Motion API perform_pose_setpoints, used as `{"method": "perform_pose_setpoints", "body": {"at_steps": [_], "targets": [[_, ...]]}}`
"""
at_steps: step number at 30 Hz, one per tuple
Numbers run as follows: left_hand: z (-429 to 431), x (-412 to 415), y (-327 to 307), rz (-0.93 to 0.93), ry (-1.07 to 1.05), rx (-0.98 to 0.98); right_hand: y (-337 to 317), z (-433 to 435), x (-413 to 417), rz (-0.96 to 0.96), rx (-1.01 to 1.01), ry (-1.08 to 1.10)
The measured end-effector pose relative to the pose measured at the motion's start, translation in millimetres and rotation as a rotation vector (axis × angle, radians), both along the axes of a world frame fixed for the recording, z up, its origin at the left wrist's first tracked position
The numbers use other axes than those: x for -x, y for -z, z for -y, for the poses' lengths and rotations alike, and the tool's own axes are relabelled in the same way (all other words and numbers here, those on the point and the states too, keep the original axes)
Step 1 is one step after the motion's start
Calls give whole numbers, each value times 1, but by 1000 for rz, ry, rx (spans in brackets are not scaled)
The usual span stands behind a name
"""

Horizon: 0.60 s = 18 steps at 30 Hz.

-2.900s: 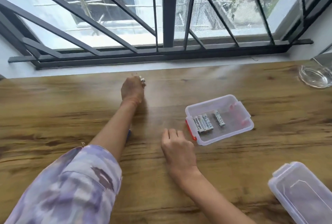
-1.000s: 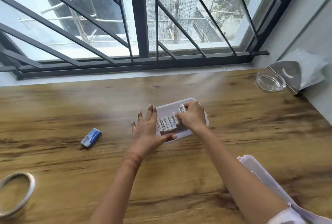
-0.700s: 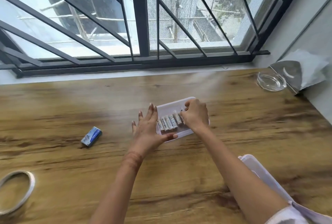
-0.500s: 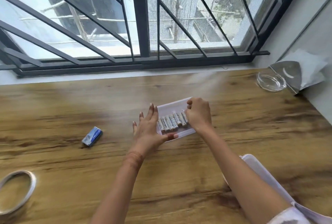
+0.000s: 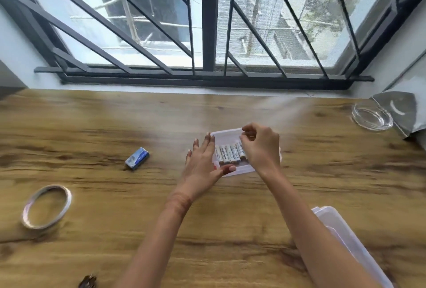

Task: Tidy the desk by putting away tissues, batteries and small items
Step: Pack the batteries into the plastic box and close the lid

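A person's left hand steadies a small clear plastic box at the middle of a wood-grain bench below a barred window. The left fingers lie straight along the box's left side, and the thumb reaches across its near edge. The box is uncovered. Its long side runs left to right, with the right end slightly farther from the person.

Inside, white batteries lie flat, side by side and touching, in a row running left to right. Each one's long axis points away from the person toward the window, and printed lettering runs along their length.

The right hand hovers over the right part of the box and hides that end of the row. Its fingers are curled, with thumb and forefinger drawn close above the far ends of the batteries. Whether they pinch anything cannot be told.

A small blue battery lies alone on the bench, well left of the box, its long axis slanting from near-left to far-right. Farther left and nearer the person lies a ring of tape. A clear lid rests at the near right, partly behind the right forearm. A glass ashtray sits at the far right corner, beside a grey packet.
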<state>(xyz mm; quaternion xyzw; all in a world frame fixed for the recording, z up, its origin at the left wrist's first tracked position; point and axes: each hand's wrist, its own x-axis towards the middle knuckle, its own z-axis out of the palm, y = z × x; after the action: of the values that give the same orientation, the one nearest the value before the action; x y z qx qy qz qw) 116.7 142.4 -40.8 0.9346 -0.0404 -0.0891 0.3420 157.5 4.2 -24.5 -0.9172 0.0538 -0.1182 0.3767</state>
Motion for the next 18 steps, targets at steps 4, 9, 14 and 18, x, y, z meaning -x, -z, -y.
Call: {"method": "perform_pose_setpoints", "body": {"at_steps": [4, 9, 14, 18], "targets": [[-13, 17, -6, -6, -107, 7, -17, -21, 13, 25, -73, -86], [-38, 48, -15, 58, -290, 63, -25, -56, 35, 50, -131, -273], [-69, 89, -20, 133, -416, 102, -29, -98, 61, 28, -175, -436], [-116, 120, -27, 171, -521, 134, -37, -148, 84, 16, -233, -543]]}}
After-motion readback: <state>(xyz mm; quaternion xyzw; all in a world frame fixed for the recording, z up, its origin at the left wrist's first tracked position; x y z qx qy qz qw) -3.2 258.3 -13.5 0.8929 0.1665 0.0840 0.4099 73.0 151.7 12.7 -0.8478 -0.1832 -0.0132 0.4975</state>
